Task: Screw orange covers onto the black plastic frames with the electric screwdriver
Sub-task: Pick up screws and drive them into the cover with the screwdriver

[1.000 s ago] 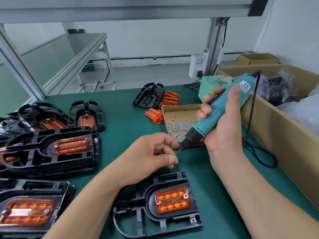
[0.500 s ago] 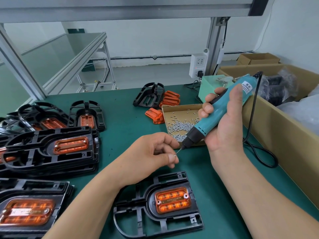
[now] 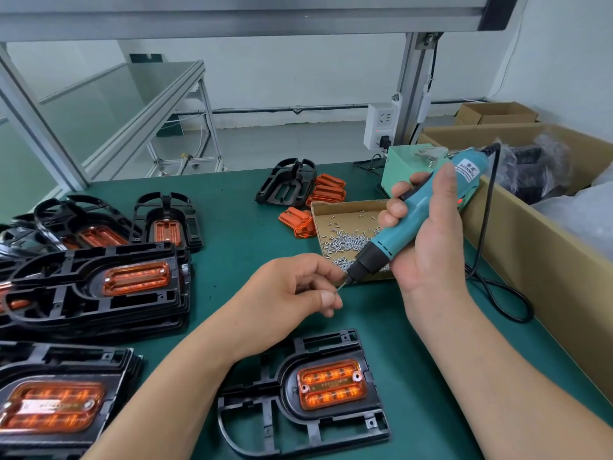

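A black plastic frame [image 3: 265, 416] with an orange cover [image 3: 330, 383] seated in it lies on the green mat near the front edge. Above it my left hand [image 3: 292, 293] pinches a small screw [image 3: 335, 292] between thumb and fingertips, right at the bit of the teal electric screwdriver [image 3: 414, 220]. My right hand [image 3: 428, 247] grips that screwdriver, tilted with its tip pointing down-left. Its black cable runs off to the right.
An open cardboard tray of screws [image 3: 345, 242] sits behind the hands, with loose orange covers [image 3: 326, 194] and a bare frame [image 3: 287, 185] beyond. Stacks of assembled frames [image 3: 96, 287] fill the left side. A large cardboard box [image 3: 547, 247] lines the right edge.
The screwdriver has shifted slightly; its tip stays at the screw pinched by my left hand. The frame on the mat has not moved.
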Tool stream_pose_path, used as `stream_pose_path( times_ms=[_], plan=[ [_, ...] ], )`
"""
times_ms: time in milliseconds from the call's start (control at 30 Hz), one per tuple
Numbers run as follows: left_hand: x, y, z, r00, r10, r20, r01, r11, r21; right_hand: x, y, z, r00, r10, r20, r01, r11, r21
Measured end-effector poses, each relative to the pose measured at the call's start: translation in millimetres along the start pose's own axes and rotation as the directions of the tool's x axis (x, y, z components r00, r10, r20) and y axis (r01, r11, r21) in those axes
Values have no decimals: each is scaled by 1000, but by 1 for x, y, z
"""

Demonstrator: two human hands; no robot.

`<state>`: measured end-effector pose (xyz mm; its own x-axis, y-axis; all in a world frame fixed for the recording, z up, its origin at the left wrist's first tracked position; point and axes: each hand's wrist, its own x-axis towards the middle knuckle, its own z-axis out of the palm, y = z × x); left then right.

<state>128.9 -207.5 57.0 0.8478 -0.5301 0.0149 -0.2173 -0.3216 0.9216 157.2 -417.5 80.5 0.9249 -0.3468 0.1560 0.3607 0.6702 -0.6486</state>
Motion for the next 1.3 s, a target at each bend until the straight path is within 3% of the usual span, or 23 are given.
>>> stream_pose_path(
  times_ms=[200,433,933,1133,1300],
  plan=[
    [-1,1,-2,998,-7,63,8,1000,-16,-4,0,3,992,2,124,-2,1000,1],
    [0,1,-2,1000,2,-31,-3,1000,-5,-4,1,4,1000,9,-8,-9,1000,1],
    [-8,9,-4,990,-32,139,25,998,54,-8,2,3,995,54,89,-51,998,-31],
    [-16,11,-23,966,-123,227,55,957,285,-7,0,1,993,60,103,-57,998,-26],
    [-22,7,-24,933,-211,290,47,874,484,-9,-6,2,973,78,217,-73,997,-28]
  ],
)
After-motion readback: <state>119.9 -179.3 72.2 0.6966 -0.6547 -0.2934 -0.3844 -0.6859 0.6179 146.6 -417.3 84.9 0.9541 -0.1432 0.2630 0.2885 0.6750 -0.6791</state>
